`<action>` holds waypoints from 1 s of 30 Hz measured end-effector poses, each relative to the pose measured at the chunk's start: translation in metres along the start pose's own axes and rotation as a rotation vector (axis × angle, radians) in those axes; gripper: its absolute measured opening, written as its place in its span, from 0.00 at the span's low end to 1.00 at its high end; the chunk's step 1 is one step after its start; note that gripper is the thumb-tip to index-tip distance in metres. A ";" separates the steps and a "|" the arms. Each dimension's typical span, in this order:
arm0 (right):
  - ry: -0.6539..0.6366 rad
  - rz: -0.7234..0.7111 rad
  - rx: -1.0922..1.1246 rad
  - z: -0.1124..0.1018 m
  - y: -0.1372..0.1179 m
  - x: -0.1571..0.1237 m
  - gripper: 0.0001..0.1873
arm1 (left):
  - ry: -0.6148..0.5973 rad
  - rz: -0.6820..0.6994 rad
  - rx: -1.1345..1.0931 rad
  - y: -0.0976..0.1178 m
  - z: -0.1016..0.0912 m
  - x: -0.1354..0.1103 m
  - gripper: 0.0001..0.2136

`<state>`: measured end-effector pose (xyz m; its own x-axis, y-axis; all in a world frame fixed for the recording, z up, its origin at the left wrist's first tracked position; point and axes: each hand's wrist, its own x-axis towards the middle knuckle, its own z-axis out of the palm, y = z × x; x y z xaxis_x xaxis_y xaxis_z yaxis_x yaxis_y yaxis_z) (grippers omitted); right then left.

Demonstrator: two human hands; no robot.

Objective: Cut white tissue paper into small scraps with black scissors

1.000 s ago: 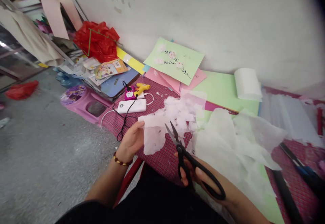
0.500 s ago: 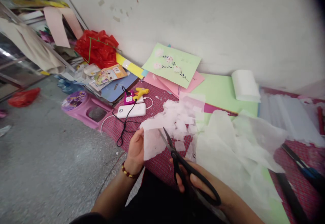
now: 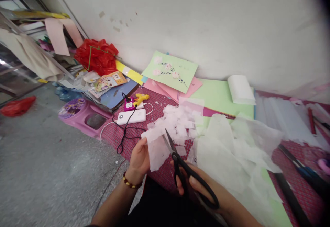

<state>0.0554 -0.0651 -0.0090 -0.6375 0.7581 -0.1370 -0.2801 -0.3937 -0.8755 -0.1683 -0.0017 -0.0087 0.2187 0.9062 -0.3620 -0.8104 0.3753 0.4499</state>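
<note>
My left hand [image 3: 140,158] pinches a thin white tissue sheet [image 3: 157,151] by its left edge and holds it above the red checked cloth [image 3: 165,167]. Black-handled scissors [image 3: 189,175] are in my right hand [image 3: 198,185], fingers through the loops. Their blades are slightly apart and cut into the sheet's right side. A pile of small white tissue squares [image 3: 177,120] lies just behind the blades. A large crumpled white tissue sheet [image 3: 229,151] spreads to the right over my right forearm.
A white power bank [image 3: 131,116], a yellow glue gun [image 3: 140,98] and a black cable [image 3: 123,134] lie at the left. Green and pink paper sheets [image 3: 171,71] lean on the wall. A tissue roll [image 3: 241,89] is behind. A pink stool [image 3: 82,112] stands on the grey floor.
The scissors have moved left into the tissue sheet and the blades have closed partly. My left hand has drawn the sheet a little nearer to me.
</note>
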 end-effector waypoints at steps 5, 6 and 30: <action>0.021 -0.001 -0.130 0.007 -0.010 0.003 0.30 | 0.006 0.047 0.008 -0.004 0.007 -0.001 0.14; 0.028 0.000 -0.159 0.008 -0.011 0.003 0.29 | 0.006 0.052 0.011 -0.005 0.008 -0.001 0.13; 0.240 -0.071 0.078 0.003 -0.002 0.021 0.29 | 0.079 0.155 0.211 -0.028 0.039 0.007 0.16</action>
<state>0.0405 -0.0500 -0.0091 -0.4280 0.8835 -0.1905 -0.3789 -0.3668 -0.8497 -0.1225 0.0018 0.0083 0.0508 0.9410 -0.3347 -0.6977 0.2732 0.6622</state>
